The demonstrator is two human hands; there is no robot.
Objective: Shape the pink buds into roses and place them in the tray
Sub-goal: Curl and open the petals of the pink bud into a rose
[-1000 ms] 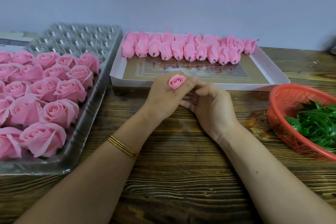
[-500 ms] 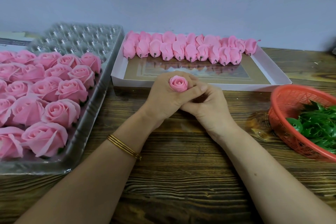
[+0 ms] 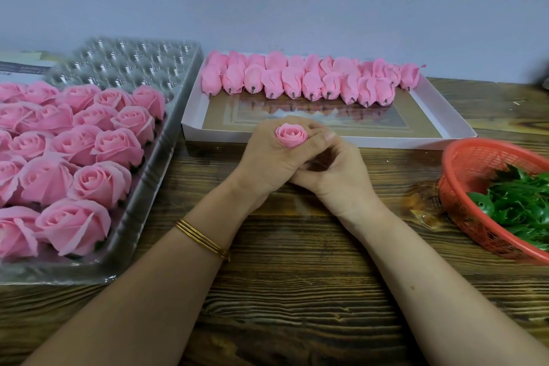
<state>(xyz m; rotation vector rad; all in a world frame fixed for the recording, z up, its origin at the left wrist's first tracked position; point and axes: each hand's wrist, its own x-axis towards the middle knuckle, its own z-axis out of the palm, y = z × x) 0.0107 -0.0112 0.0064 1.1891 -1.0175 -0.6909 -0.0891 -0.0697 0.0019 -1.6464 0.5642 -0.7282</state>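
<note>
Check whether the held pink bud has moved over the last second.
No. The pink bud stays against the white box's front wall, held in the left hand.

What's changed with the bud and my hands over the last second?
The right hand tucked in under the thumb of the left hand, and the bud looks rounder. The left hand still grips it; tray, box and basket unmoved.

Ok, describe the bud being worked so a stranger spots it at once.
Find the white box at the table's back. Just before its near edge, the left hand grips one bud. Unlike the boxed buds lying flat, it stands upright, spiral facing up.
</note>
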